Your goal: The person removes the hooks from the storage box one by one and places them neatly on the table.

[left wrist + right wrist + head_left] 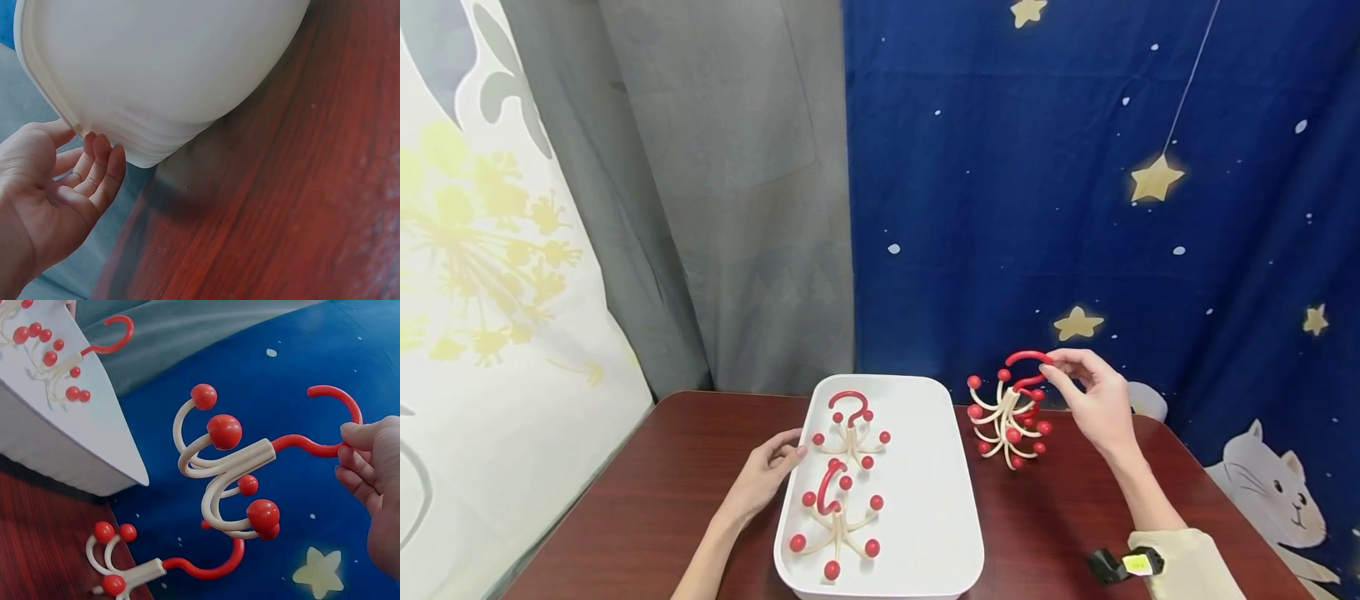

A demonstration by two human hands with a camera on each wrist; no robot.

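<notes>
My right hand (1093, 400) pinches the red hook of a multi-arm hanger (244, 459) between thumb and fingers. Its curved cream arms end in red balls, and it hangs above the table. Partly behind and below it, a second such hanger (144, 572) stands on the tabletop, its outline overlapping the held one in the head view. On the other side, my left hand (767, 471) holds the left rim of a white bin (925, 475), with curled fingers against its outer wall (187, 62). Inside the bin are a far hanger (852, 437) and a near hanger (838, 525), hooks upward.
The dark red wooden table (700, 442) extends on both sides of the bin. Behind it hang a grey curtain (752, 208) and a blue star-patterned curtain (1000, 208). A black strap with a yellow label (1137, 564) sits at my right cuff.
</notes>
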